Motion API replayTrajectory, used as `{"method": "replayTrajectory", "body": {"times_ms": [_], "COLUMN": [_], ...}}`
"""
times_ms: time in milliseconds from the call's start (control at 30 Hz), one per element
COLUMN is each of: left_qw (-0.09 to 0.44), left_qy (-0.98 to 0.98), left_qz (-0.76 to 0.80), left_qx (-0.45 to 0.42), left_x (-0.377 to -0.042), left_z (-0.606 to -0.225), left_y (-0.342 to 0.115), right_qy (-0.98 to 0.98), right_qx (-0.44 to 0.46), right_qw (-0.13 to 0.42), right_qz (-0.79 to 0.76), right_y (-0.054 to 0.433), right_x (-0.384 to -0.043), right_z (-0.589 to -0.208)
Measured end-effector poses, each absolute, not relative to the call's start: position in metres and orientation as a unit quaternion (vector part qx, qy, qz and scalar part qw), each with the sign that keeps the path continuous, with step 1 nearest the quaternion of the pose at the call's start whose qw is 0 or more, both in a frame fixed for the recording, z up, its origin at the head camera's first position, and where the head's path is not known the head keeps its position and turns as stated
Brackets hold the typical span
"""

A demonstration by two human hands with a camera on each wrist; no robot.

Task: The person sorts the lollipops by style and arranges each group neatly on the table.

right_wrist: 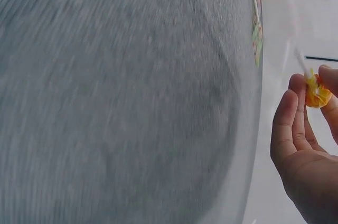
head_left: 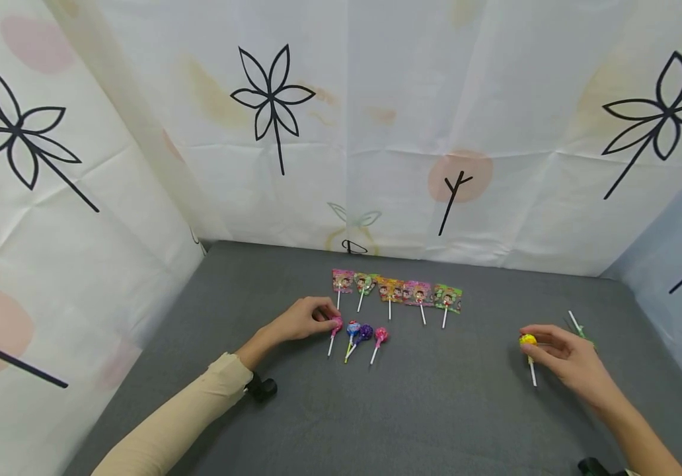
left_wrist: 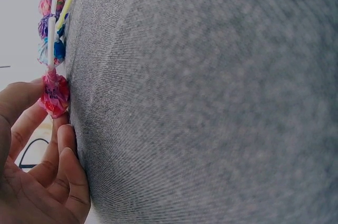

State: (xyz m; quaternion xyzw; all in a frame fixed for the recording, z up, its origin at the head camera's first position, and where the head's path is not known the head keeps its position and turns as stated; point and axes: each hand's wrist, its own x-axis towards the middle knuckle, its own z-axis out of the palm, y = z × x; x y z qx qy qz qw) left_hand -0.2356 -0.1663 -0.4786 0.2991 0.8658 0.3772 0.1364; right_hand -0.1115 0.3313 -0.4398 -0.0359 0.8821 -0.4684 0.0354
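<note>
My left hand pinches the wrapped head of a pink lollipop between thumb and fingers, low over the grey table. Its white stick points toward the near side in the head view. Just right of it lie a blue lollipop, a purple one and another pink one, their sticks toward me. Far to the right, my right hand grips a yellow lollipop by its head, stick hanging down. In the right wrist view this lollipop's wrapper looks yellow and orange.
Behind the loose lollipops, several flat lollipops in pink, green and orange packets form a row. A green-wrapped item with a white stick lies partly hidden behind my right hand. Printed white cloth borders the grey table.
</note>
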Motion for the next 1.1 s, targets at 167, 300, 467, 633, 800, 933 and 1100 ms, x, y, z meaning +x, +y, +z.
{"method": "replayTrajectory", "body": {"times_ms": [167, 300, 467, 633, 800, 933, 1100], "left_qw": [0.13, 0.13, 0.131, 0.129, 0.132, 0.133, 0.138], "left_qy": [0.865, 0.863, 0.862, 0.863, 0.865, 0.864, 0.863], "left_qz": [0.376, 0.378, 0.379, 0.379, 0.377, 0.38, 0.381], "left_qx": [0.305, 0.308, 0.309, 0.308, 0.303, 0.304, 0.302], "left_x": [-0.235, -0.235, -0.235, -0.235, -0.235, -0.236, -0.237], "left_z": [-0.478, -0.478, -0.478, -0.476, -0.478, -0.48, -0.481], "left_y": [-0.167, -0.168, -0.168, -0.167, -0.167, -0.167, -0.168], "right_qy": [0.864, 0.849, 0.84, 0.832, 0.821, 0.814, 0.804], "right_qx": [-0.054, -0.068, -0.086, -0.095, -0.113, -0.128, -0.139], "right_qw": [0.033, 0.027, 0.028, 0.038, 0.049, 0.053, 0.056], "right_qz": [-0.499, -0.523, -0.535, -0.545, -0.557, -0.565, -0.575], "right_y": [0.319, 0.309, 0.297, 0.284, 0.271, 0.261, 0.249], "right_x": [-0.117, -0.121, -0.125, -0.129, -0.133, -0.137, -0.14], "right_z": [-0.444, -0.447, -0.449, -0.45, -0.452, -0.455, -0.458]}}
